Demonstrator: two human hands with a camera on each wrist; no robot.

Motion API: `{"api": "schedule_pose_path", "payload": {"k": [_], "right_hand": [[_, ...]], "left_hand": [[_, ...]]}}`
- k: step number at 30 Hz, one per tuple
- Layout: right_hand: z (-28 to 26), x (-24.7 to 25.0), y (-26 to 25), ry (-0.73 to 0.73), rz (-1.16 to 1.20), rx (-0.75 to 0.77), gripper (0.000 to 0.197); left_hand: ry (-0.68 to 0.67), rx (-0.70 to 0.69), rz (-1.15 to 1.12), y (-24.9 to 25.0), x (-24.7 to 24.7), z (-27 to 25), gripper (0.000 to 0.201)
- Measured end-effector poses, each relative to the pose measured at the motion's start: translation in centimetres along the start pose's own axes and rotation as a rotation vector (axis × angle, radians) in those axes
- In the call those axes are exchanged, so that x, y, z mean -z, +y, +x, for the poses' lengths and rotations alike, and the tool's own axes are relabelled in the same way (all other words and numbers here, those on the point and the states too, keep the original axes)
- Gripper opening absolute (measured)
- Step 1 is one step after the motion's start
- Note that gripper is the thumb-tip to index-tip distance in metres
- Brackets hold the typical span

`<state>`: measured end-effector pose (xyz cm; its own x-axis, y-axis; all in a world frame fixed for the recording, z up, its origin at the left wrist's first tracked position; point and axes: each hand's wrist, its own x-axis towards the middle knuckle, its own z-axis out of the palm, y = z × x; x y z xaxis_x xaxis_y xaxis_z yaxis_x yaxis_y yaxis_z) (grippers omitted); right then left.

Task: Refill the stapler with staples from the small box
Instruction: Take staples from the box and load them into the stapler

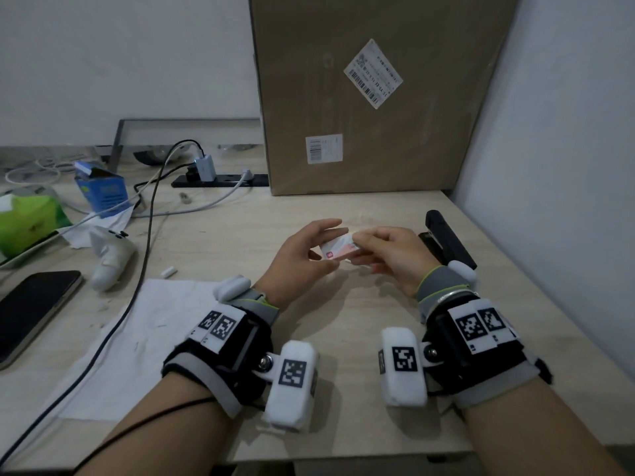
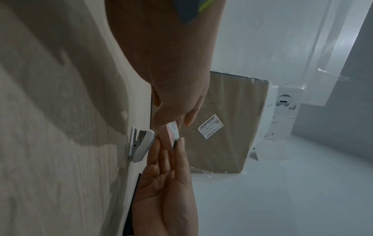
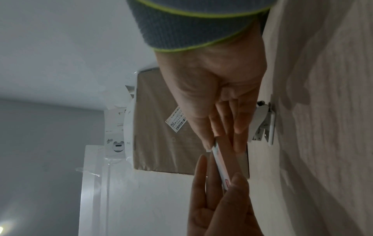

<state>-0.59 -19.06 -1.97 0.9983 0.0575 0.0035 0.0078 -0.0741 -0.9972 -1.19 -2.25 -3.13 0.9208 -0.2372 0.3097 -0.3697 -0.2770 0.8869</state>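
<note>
The small pink-and-white staple box [image 1: 335, 250] [image 2: 171, 135] [image 3: 221, 161] is held just above the table between both hands. My left hand [image 1: 305, 249] [image 2: 177, 95] [image 3: 218, 207] grips its left end between thumb and fingers. My right hand [image 1: 385, 255] [image 2: 167, 191] [image 3: 218, 95] pinches the right end. I cannot tell whether the box is open. A black stapler [image 1: 446, 238] lies on the table just right of my right hand. The wrist views show a small white stapler-shaped thing [image 2: 139, 143] [image 3: 262, 124] on the table just past my fingers; the head view hides it.
A big cardboard box [image 1: 378, 97] stands at the back and a wall [image 1: 567, 166] closes the right side. To the left lie a white paper sheet [image 1: 137, 338], a black cable [image 1: 137, 269], a phone [image 1: 31, 310], a white controller [image 1: 110, 259] and a blue carton [image 1: 103, 190].
</note>
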Motion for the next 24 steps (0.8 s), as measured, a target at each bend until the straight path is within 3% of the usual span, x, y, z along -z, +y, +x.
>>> {"api": "schedule_pose_path", "payload": {"k": [3,8,11,19,24], "right_hand": [[0.3,0.0,0.2,0.024,0.112,-0.016,0.024],[0.3,-0.1,0.3,0.003,0.298,-0.040,0.024],[0.3,-0.2,0.5,-0.030,0.286,-0.033,0.027],[0.2,-0.3,0.7,-0.057,0.243,-0.040,0.013],[0.4,-0.2,1.0,-0.045,0.220,-0.057,0.023]], "left_hand": [[0.087,0.040,-0.059,-0.3,-0.2,0.3,0.055],[0.223,0.228,-0.306,-0.7,-0.6,0.4,0.036],[0.271,0.260,-0.391,-0.7,-0.8,0.5,0.022],[0.350,0.341,-0.470,-1.1,-0.9,0.6,0.012],[0.341,0.397,-0.530,-1.4,-0.8,0.7,0.012]]}}
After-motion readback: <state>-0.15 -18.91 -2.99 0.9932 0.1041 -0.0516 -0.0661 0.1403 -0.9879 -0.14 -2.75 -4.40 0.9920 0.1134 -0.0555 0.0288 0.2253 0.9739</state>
